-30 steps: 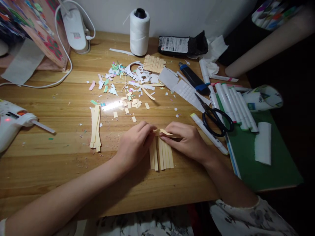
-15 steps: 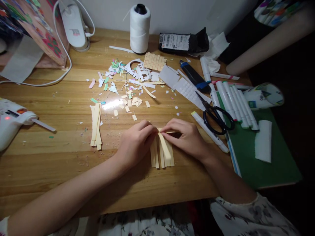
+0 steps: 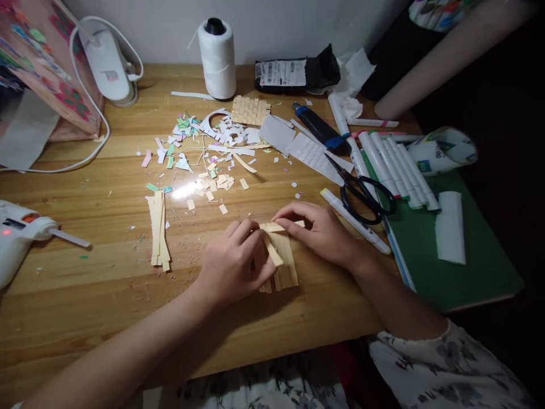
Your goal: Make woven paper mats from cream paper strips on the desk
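Several cream paper strips (image 3: 286, 264) lie side by side near the table's front edge, with one strip running crosswise at their top. My left hand (image 3: 238, 255) is closed at their left side, its fingers on a raised strip that slants down to the right. My right hand (image 3: 317, 230) pinches the crosswise strip (image 3: 276, 226) between thumb and fingers. Part of the strips is hidden under my left hand. A bundle of loose cream strips (image 3: 159, 230) lies to the left.
Paper scraps (image 3: 230, 133) and a woven paper square (image 3: 251, 110) lie farther back. Black scissors (image 3: 368, 199), a cutter (image 3: 321, 128) and white markers (image 3: 383, 165) are at the right. A glue gun (image 3: 21, 238) is at the left, a thread spool (image 3: 218, 59) behind.
My left hand has moved its fingers down over the strips, and the raised strip now leans lower. My right hand has opened a gap from the left one, showing more of the crosswise strip.
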Demonstrator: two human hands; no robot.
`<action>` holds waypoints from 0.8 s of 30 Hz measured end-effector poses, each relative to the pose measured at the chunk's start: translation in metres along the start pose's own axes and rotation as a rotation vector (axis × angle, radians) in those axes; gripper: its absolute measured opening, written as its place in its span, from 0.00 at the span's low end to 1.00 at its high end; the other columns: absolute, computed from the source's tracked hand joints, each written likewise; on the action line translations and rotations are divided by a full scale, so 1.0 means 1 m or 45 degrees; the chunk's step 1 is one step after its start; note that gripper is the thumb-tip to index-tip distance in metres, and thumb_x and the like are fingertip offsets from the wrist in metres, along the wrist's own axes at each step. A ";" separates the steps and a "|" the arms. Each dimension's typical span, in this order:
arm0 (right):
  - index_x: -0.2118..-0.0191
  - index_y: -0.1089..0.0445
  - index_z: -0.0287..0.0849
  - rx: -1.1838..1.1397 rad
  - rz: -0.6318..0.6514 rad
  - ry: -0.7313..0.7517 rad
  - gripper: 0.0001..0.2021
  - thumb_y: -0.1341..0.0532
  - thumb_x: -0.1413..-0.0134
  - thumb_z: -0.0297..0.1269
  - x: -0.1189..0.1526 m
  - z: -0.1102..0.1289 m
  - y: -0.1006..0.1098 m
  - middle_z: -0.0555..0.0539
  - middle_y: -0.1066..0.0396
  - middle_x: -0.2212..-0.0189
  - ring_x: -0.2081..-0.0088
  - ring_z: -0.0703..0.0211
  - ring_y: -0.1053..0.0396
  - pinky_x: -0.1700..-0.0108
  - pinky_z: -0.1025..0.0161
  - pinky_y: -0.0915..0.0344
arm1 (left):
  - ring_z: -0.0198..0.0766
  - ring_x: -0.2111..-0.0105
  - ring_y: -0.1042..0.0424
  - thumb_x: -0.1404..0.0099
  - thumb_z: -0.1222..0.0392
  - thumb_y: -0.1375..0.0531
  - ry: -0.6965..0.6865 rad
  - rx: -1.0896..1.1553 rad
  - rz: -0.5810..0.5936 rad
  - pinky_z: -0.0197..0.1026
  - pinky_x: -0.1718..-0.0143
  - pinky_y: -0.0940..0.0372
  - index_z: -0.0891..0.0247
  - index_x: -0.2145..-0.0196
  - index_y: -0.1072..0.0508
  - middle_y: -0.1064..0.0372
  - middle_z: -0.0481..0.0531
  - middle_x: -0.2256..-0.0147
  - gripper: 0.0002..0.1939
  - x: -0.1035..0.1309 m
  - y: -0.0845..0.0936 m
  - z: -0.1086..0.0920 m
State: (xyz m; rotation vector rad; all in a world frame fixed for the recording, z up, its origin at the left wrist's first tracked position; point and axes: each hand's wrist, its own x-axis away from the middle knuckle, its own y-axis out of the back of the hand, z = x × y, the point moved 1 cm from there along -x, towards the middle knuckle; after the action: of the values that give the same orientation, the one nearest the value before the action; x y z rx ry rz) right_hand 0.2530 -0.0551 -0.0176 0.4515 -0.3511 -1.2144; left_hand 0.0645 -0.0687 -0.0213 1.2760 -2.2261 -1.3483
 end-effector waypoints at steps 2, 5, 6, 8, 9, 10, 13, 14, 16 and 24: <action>0.63 0.29 0.41 -0.102 0.023 -0.036 0.13 0.46 0.39 0.44 0.001 -0.001 0.002 0.48 0.28 0.67 0.64 0.59 0.31 0.62 0.64 0.37 | 0.44 0.65 0.34 0.39 0.54 0.45 -0.012 0.071 0.010 0.45 0.66 0.36 0.70 0.62 0.28 0.32 0.60 0.63 0.16 0.000 0.002 0.001; 0.61 0.29 0.40 -0.288 0.092 -0.067 0.22 0.55 0.36 0.49 0.003 -0.003 0.004 0.46 0.28 0.65 0.63 0.58 0.31 0.61 0.63 0.36 | 0.46 0.64 0.34 0.37 0.45 0.50 -0.050 0.182 0.008 0.48 0.65 0.36 0.71 0.59 0.29 0.33 0.62 0.62 0.25 0.001 0.003 0.003; 0.61 0.29 0.40 -0.323 0.105 -0.068 0.23 0.57 0.35 0.49 0.003 -0.003 0.005 0.45 0.28 0.65 0.63 0.58 0.31 0.61 0.63 0.36 | 0.46 0.64 0.34 0.36 0.44 0.51 -0.045 0.193 0.002 0.48 0.65 0.36 0.71 0.59 0.29 0.33 0.62 0.62 0.25 0.001 0.002 0.003; 0.62 0.29 0.41 -0.308 0.117 -0.048 0.22 0.56 0.35 0.48 0.003 -0.002 0.006 0.46 0.28 0.65 0.64 0.59 0.31 0.62 0.63 0.36 | 0.44 0.65 0.33 0.34 0.48 0.51 0.009 0.151 -0.014 0.45 0.65 0.37 0.69 0.60 0.29 0.33 0.60 0.64 0.21 -0.001 -0.001 0.003; 0.62 0.29 0.41 -0.273 0.120 -0.031 0.19 0.53 0.36 0.46 0.003 -0.001 0.006 0.46 0.28 0.66 0.64 0.59 0.31 0.62 0.64 0.37 | 0.42 0.65 0.33 0.34 0.51 0.49 0.047 0.103 -0.027 0.44 0.65 0.37 0.68 0.62 0.29 0.33 0.59 0.65 0.17 -0.002 -0.004 0.003; 0.61 0.30 0.41 -0.236 0.123 -0.009 0.15 0.50 0.37 0.43 0.003 0.000 0.006 0.47 0.28 0.65 0.64 0.60 0.31 0.61 0.64 0.37 | 0.40 0.66 0.33 0.34 0.54 0.48 0.075 0.049 -0.048 0.42 0.66 0.37 0.67 0.64 0.30 0.32 0.57 0.66 0.14 -0.003 -0.006 0.003; 0.60 0.32 0.42 -0.151 0.178 0.077 0.06 0.44 0.40 0.32 0.002 0.003 0.006 0.49 0.28 0.64 0.62 0.61 0.31 0.59 0.65 0.37 | 0.36 0.71 0.34 0.35 0.58 0.44 0.073 -0.085 -0.157 0.37 0.71 0.40 0.65 0.69 0.31 0.33 0.53 0.70 0.08 -0.006 -0.014 0.004; 0.60 0.32 0.43 -0.128 0.207 0.111 0.06 0.45 0.41 0.29 0.002 0.004 0.005 0.50 0.28 0.64 0.61 0.61 0.31 0.58 0.65 0.37 | 0.35 0.72 0.35 0.35 0.59 0.44 0.057 -0.112 -0.192 0.36 0.73 0.41 0.65 0.71 0.32 0.33 0.52 0.71 0.08 -0.007 -0.016 0.004; 0.60 0.33 0.43 -0.078 0.268 0.160 0.08 0.45 0.43 0.25 0.002 0.004 0.005 0.50 0.29 0.63 0.60 0.62 0.31 0.57 0.65 0.37 | 0.33 0.74 0.36 0.35 0.62 0.45 0.036 -0.138 -0.227 0.35 0.74 0.43 0.64 0.73 0.33 0.33 0.51 0.73 0.08 -0.008 -0.017 0.005; 0.65 0.38 0.43 0.197 0.172 0.135 0.09 0.38 0.50 0.25 0.001 0.003 0.007 0.51 0.35 0.69 0.68 0.62 0.35 0.66 0.66 0.37 | 0.35 0.72 0.35 0.35 0.61 0.44 0.089 -0.101 -0.141 0.37 0.71 0.41 0.65 0.65 0.32 0.32 0.51 0.70 0.04 -0.010 -0.016 0.007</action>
State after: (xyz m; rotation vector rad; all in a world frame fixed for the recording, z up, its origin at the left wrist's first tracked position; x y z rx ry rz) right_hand 0.2577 -0.0541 -0.0117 0.6142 -0.3800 -1.0314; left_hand 0.0750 -0.0599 -0.0359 1.4138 -2.0618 -1.3929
